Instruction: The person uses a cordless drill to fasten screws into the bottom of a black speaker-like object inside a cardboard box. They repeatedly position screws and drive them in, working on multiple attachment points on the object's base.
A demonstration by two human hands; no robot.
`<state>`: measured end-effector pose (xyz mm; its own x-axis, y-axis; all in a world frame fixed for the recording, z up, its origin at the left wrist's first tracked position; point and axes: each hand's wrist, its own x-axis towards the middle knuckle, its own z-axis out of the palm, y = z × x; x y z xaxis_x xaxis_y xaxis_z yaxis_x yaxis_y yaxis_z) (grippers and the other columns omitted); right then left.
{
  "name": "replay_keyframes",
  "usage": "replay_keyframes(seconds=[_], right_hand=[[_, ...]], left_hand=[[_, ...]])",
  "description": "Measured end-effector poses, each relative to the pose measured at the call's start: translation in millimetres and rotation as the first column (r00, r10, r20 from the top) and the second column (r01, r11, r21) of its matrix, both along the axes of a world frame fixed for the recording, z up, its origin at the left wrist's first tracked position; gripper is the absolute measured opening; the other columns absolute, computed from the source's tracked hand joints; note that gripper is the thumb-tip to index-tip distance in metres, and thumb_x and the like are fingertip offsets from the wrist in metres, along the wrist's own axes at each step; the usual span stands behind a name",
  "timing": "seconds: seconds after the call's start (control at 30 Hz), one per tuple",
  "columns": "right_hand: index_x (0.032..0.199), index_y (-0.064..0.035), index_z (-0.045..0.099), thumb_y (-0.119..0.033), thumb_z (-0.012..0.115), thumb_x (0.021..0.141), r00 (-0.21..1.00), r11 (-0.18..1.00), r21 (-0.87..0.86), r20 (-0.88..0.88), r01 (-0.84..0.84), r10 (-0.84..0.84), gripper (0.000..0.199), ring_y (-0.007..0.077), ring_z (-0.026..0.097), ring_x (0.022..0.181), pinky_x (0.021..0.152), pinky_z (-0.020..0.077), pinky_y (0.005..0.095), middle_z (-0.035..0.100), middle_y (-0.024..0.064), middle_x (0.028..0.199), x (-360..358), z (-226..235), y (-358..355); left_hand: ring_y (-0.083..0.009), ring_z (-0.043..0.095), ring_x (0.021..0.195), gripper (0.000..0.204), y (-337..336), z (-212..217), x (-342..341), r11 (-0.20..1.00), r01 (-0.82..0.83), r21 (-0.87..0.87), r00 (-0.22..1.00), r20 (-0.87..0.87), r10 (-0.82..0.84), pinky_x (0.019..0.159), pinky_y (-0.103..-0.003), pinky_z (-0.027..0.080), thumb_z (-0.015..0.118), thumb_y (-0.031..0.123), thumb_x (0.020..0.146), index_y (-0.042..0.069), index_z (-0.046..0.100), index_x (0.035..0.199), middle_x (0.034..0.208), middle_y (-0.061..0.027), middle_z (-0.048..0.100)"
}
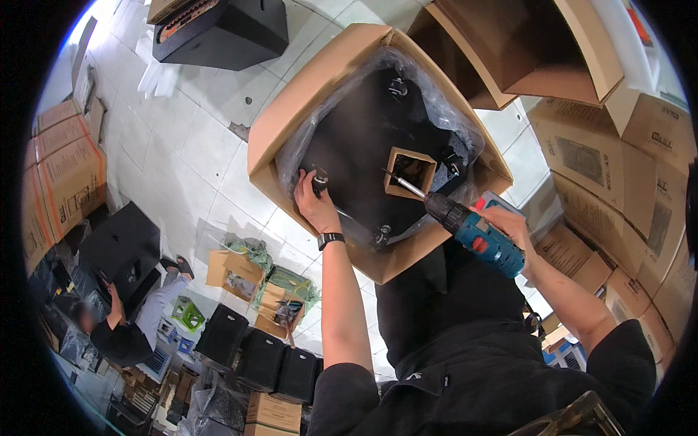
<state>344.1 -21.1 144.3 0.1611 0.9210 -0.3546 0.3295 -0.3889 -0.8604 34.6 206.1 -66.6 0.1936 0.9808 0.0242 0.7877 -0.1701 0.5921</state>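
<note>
The right hand (509,221) has its fingers clamped around a blue cordless drill (476,234), bit reaching into a square wooden opening (411,171). The left hand (313,200) pinches a small black caster (319,182) at the near left corner of a black cabinet (356,138). The cabinet sits plastic-wrapped inside an open cardboard box (291,116) on the floor.

The single head view looks steeply down from above, close over an open cardboard box (378,156). Beyond the box, tiled floor (182,152) curves toward the fisheye rim.
</note>
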Motion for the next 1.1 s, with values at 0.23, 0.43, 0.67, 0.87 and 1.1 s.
replay_keyframes(seconds=[0.23,0.43,0.67,0.87,1.1], right_hand=[[0.142,-0.0028,0.066,-0.018,0.076,0.091,0.999,0.999,-0.039,-0.006,0.031,-0.031,0.054,0.0278,0.072,0.105,0.096,0.0526,0.036,0.075,0.0151,0.121,-1,-3,-3],[0.141,-0.0021,0.066,-0.02,0.076,0.091,0.999,0.998,-0.045,-0.025,0.039,-0.04,0.054,0.0286,0.071,0.106,0.097,0.0523,0.036,0.075,0.0154,0.121,-2,-5,-3],[0.141,-0.0026,0.066,-0.021,0.075,0.091,0.999,0.999,-0.032,-0.025,0.035,-0.035,0.055,0.0286,0.071,0.105,0.095,0.0523,0.0367,0.075,0.0151,0.12,-5,-9,-7],[0.142,-0.0031,0.066,-0.02,0.075,0.091,0.999,0.999,-0.025,-0.017,0.027,-0.027,0.054,0.0278,0.07,0.101,0.092,0.0524,0.0356,0.075,0.0143,0.118,-8,-9,-6],[0.143,-0.0033,0.065,-0.018,0.073,0.093,1.0,0.999,-0.022,-0.005,0.025,-0.025,0.053,0.0271,0.07,0.101,0.092,0.052,0.0349,0.075,0.0139,0.116,-10,-12,-8]], left_hand=[[-0.0418,0.065,0.118,0.034,5,-2,4,0.997,0.01,0.082,1.0,-0.008,-0.009,0.101,-0.049,0.051,0.082,0.009,0.088,0.007,0.069,0.12,0.134,-0.019,0.071],[-0.042,0.064,0.117,0.029,4,-3,5,0.997,-0.017,0.07,1.0,0.015,0.016,0.099,-0.05,0.053,0.081,0.011,0.089,0.005,0.069,0.116,0.132,-0.0191,0.071],[-0.042,0.066,0.115,0.03,5,-7,4,0.996,-0.03,0.078,0.999,0.017,0.029,0.098,-0.05,0.053,0.083,0.012,0.087,0.005,0.07,0.113,0.13,-0.019,0.072],[-0.0421,0.066,0.115,0.031,6,-5,1,0.996,-0.019,0.085,1.0,0.008,0.018,0.098,-0.05,0.053,0.084,0.011,0.086,0.006,0.07,0.113,0.13,-0.0183,0.072],[-0.0418,0.066,0.115,0.03,6,-2,2,0.996,-0.02,0.083,1.0,0.019,0.018,0.098,-0.05,0.053,0.084,0.012,0.085,0.006,0.071,0.112,0.13,-0.0177,0.072]])
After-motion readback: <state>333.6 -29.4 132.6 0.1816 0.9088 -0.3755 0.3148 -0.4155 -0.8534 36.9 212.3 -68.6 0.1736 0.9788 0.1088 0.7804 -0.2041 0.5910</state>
